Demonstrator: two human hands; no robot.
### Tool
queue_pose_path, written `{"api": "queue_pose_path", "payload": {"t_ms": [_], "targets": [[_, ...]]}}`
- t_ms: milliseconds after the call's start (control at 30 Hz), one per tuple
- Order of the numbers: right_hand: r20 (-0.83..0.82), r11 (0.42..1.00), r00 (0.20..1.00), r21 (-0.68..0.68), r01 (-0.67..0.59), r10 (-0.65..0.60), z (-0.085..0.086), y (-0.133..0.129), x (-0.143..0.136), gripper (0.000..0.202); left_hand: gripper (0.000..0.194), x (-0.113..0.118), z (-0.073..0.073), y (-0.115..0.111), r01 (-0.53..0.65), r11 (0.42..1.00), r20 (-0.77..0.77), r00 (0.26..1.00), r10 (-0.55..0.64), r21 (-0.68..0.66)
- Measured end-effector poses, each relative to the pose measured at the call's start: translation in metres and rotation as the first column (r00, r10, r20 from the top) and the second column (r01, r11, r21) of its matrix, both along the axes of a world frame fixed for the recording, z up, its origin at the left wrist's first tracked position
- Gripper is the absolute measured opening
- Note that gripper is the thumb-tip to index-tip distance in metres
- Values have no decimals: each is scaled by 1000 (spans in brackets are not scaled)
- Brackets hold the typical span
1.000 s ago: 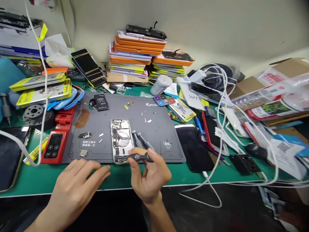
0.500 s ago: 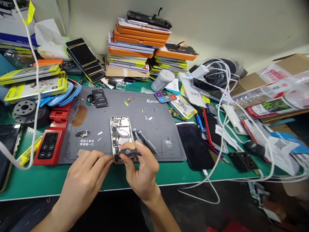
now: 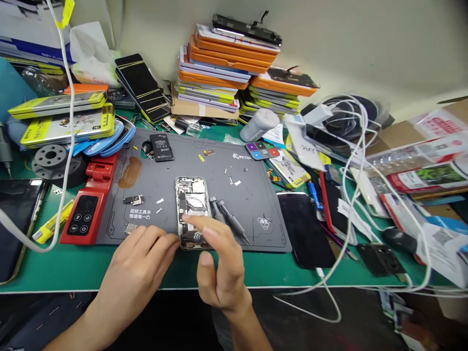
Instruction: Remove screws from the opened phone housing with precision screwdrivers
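Observation:
An opened phone (image 3: 193,201) lies on the grey work mat (image 3: 204,170), its inner parts bare. My left hand (image 3: 137,265) is at the phone's lower left edge, fingers bent together and gripping that edge; the fingertips are partly hidden. Over the phone's lower end is my right hand (image 3: 223,268), its index finger stretched onto the inner parts and its thumb held apart. A dark screwdriver (image 3: 198,237) shows beneath that index finger, tucked in the hand, mostly hidden. Two more screwdrivers (image 3: 234,222) lie just right of the phone.
A black battery (image 3: 161,147), a small metal part (image 3: 133,199) and several tiny pieces lie on the mat. A red device (image 3: 82,219) borders it at left, a dark phone (image 3: 305,231) at right. White cables (image 3: 353,195) hang over the right side; stacked boxes (image 3: 226,53) stand behind.
My right thumb has come away from the screwdriver and moved down, while the index finger reaches forward over the phone. The whole view has shifted, so things appear further right.

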State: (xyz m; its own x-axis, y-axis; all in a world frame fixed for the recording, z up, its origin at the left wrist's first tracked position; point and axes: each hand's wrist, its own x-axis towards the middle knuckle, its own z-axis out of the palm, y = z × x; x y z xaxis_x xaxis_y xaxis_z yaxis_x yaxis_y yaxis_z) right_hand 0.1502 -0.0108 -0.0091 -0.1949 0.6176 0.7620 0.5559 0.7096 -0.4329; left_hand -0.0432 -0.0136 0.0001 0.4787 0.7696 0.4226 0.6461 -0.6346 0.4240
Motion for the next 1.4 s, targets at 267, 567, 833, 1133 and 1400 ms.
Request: {"api": "queue_pose_path", "payload": {"t_ms": [267,567,833,1133,1400], "targets": [[-22,996,999,78,35,-33,-9,-2,1,70,9,4,3,1,-35,999,15,999,34,12],[-64,997,995,24,75,-73,-14,-9,2,73,11,13,-1,0,-77,993,-38,996,81,87],[-42,996,995,15,88,-88,-18,-11,6,79,13,14,-2,0,-48,993,44,998,53,-103],[-292,996,953,14,92,-84,-11,-12,3,82,14,10,3,0,-42,989,99,993,56,-142],[-248,982,953,-120,147,-173,-12,-8,10,70,13,7,6,4,-47,992,150,987,65,-120]]}}
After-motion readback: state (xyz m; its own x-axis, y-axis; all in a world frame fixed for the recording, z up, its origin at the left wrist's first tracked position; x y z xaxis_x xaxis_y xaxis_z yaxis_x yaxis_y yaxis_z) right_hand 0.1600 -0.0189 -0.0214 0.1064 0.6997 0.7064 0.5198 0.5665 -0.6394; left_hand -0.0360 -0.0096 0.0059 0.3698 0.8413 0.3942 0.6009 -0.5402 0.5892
